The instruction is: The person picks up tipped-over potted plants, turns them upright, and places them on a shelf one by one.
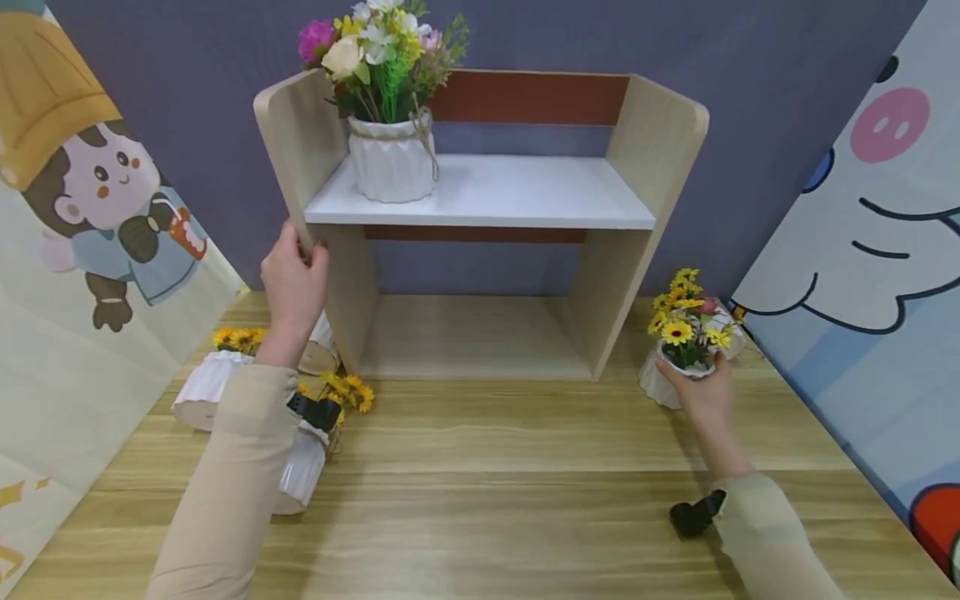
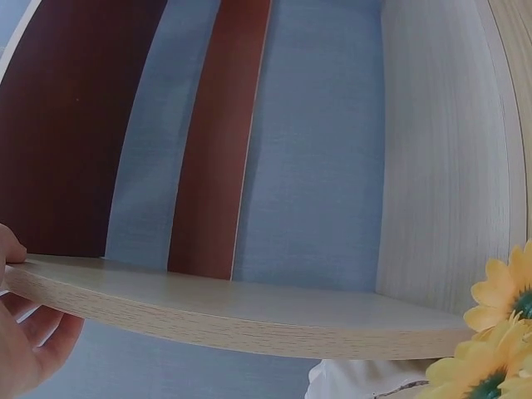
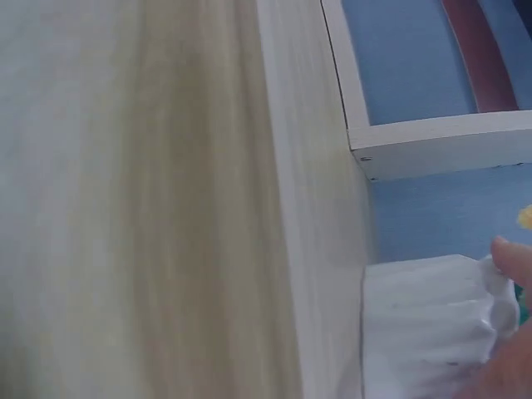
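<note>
A small wooden shelf unit (image 1: pixel 472 342) with a white middle board (image 1: pixel 532 187) stands at the back of the table. My left hand (image 1: pixel 292 279) grips the front edge of its left side panel; the left wrist view shows thumb and fingers on either side of that panel (image 2: pixel 249 328). At the right, my right hand (image 1: pixel 707 396) holds the rim of a white pot (image 1: pixel 658 379) of yellow flowers (image 1: pixel 678 332). In the right wrist view this pot (image 3: pixel 424 324) stands upright on the table, beside the shelf. Its far side is hidden.
A white pot (image 1: pixel 393 162) of mixed flowers stands at the left of the middle board. White flower pots (image 1: pixel 204 392) lie on their sides at the left, one (image 1: pixel 302 471) partly behind my left forearm. Another pot (image 1: pixel 729 329) is behind the held one. Printed panels flank the table (image 1: pixel 480 500).
</note>
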The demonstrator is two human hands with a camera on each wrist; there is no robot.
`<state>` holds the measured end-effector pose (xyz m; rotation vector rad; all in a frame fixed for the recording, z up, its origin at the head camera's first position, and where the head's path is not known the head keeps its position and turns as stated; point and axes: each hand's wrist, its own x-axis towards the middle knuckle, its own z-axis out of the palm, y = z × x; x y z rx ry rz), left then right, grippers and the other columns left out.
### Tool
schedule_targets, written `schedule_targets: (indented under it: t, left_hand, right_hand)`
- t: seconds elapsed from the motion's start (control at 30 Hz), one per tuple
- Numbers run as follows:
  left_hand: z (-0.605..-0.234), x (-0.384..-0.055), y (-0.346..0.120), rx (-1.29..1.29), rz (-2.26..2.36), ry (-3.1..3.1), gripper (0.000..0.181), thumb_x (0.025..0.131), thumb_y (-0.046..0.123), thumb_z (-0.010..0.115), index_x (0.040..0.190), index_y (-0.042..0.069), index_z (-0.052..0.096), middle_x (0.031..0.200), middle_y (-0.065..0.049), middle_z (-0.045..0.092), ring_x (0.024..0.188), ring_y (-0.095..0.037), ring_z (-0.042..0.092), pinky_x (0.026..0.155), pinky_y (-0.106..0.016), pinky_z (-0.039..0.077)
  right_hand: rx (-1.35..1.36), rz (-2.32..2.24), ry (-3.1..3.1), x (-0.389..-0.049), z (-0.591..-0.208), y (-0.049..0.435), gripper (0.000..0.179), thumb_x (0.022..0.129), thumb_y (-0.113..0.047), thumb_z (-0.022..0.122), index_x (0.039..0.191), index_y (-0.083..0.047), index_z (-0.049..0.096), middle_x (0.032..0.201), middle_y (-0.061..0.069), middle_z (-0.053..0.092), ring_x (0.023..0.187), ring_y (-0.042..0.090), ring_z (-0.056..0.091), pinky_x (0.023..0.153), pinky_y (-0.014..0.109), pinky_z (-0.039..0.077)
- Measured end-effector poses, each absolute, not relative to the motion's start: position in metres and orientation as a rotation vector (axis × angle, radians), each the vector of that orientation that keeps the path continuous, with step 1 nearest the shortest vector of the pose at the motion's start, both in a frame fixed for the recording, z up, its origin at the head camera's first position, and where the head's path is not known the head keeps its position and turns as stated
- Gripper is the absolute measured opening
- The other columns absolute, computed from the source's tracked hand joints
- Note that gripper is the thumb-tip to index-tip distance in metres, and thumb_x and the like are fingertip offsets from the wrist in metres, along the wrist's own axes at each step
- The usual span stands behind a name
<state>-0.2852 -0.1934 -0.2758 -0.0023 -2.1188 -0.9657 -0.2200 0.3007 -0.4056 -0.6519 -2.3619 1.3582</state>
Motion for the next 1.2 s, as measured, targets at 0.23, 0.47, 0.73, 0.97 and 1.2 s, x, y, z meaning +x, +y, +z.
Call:
schedule_targets:
  t: [0.23, 0.47, 0.73, 0.97, 1.2]
  left_hand:
    - [-0.277, -0.287, -0.194, -0.008, -0.961, -2.113, 0.029, 0.09, 0.024, 0.049, 0.109, 0.002, 0.054, 0.091, -0.02, 0.062, 0.077, -0.033, 0.057, 0.064, -0.041, 0.043]
    - [-0.276, -0.287, -0.194, -0.005, -0.964, -2.121, 0.028, 0.09, 0.022, 0.048, 0.109, 0.001, 0.054, 0.092, -0.02, 0.062, 0.078, -0.032, 0.058, 0.066, -0.042, 0.044]
    - [-0.276, -0.287, -0.194, -0.001, -0.969, -2.113, 0.028, 0.09, 0.02, 0.049, 0.109, 0.0, 0.054, 0.092, -0.021, 0.063, 0.08, -0.033, 0.059, 0.067, -0.044, 0.046]
    - [-0.276, -0.287, -0.193, -0.012, -0.962, -2.119, 0.029, 0.089, 0.021, 0.049, 0.111, 0.002, 0.054, 0.093, -0.02, 0.062, 0.079, -0.033, 0.059, 0.066, -0.044, 0.046]
    - [-0.276, -0.286, -0.195, -0.012, -0.964, -2.119, 0.026, 0.09, 0.021, 0.05, 0.107, 0.002, 0.054, 0.092, -0.02, 0.062, 0.079, -0.033, 0.059, 0.066, -0.045, 0.046]
  right_hand:
    - [-0.778, 1.35, -2.296, -0.229, -0.41, 0.296, 0.105, 0.072, -0.049, 0.069, 0.146, -0.008, 0.007, 0.15, 0.015, 0.016, 0.136, 0.032, 0.018, 0.109, 0.044, 0.018]
    - [-0.783, 1.305, -2.278, -0.232, -0.413, 0.299, 0.103, 0.069, -0.051, 0.071, 0.145, -0.009, 0.015, 0.148, 0.012, 0.023, 0.134, 0.031, 0.023, 0.108, 0.045, 0.022]
    - [-0.771, 1.269, -2.291, -0.232, -0.413, 0.3, 0.1, 0.069, -0.05, 0.071, 0.144, -0.009, 0.019, 0.147, 0.012, 0.026, 0.132, 0.032, 0.026, 0.106, 0.047, 0.023]
    - [-0.796, 1.286, -2.328, -0.226, -0.407, 0.298, 0.102, 0.067, -0.054, 0.07, 0.145, -0.012, 0.019, 0.148, 0.01, 0.025, 0.132, 0.033, 0.026, 0.105, 0.049, 0.025]
    - [-0.753, 1.259, -2.366, -0.221, -0.4, 0.296, 0.102, 0.067, -0.059, 0.068, 0.144, -0.012, 0.021, 0.146, 0.012, 0.027, 0.13, 0.035, 0.028, 0.102, 0.051, 0.028]
